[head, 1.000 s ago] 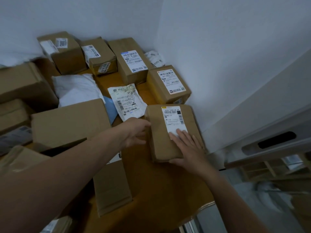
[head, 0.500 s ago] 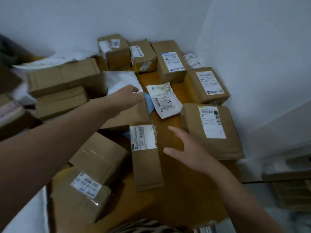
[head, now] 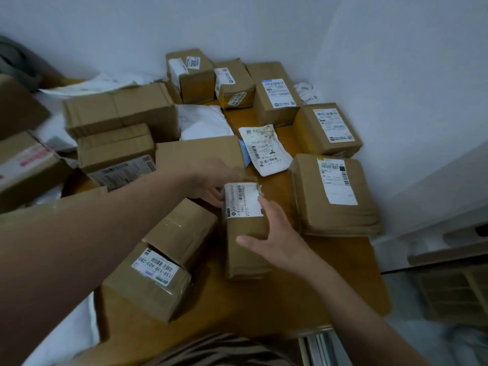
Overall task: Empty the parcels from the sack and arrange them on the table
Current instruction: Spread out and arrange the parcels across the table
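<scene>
Bare forearms, striped garment below

Wooden table crowded with cardboard parcels

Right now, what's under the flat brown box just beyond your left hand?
A pale blue packet sticks out from under the flat brown box at its right edge, beside the white label pouch. The rest beneath is covered, so I can't tell what else lies there.

Dim, flat indoor light, soft shadows, slight blur, wide-angle bending at the edges
</scene>
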